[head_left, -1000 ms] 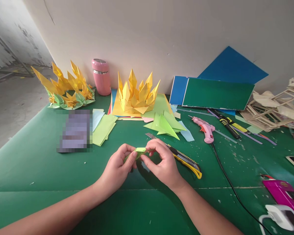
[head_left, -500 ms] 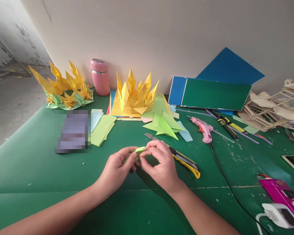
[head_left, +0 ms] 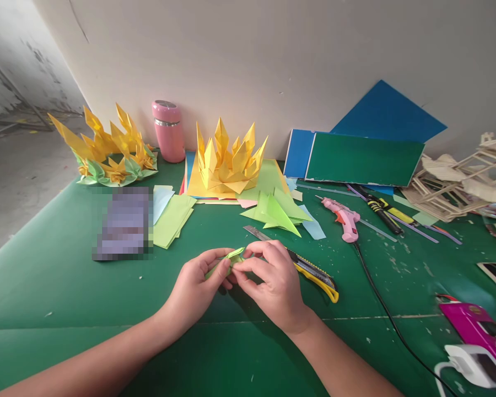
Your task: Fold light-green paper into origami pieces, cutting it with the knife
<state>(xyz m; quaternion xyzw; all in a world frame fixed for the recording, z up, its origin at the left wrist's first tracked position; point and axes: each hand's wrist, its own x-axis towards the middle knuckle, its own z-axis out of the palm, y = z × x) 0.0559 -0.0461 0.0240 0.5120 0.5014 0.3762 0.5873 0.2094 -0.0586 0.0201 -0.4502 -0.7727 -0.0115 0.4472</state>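
A small folded piece of green paper (head_left: 235, 256) is held above the green table between both hands. My left hand (head_left: 200, 284) pinches its left side, the thumb on top. The fingers of my right hand (head_left: 273, 278) are closed on its right edge; the fingertips partly cover it. A yellow and black box cutter (head_left: 316, 278) with its blade out lies just behind and to the right of my right hand. Behind the hands lie folded light-green paper pieces (head_left: 279, 209), and a stack of green paper strips (head_left: 173, 220) is at the left.
Yellow paper crowns (head_left: 227, 165) stand at the back, with a pink bottle (head_left: 168, 132) between them. On the right are a pink glue gun (head_left: 347, 220) with a black cable, a wooden stick model (head_left: 458, 182) and a magenta device (head_left: 475, 325). A blurred purple object (head_left: 126, 223) lies left.
My right hand's fingers have shifted slightly on the paper, the index finger lifting a little and bending differently. The paper's upper fold looks a little more spread. My left hand has hardly moved.
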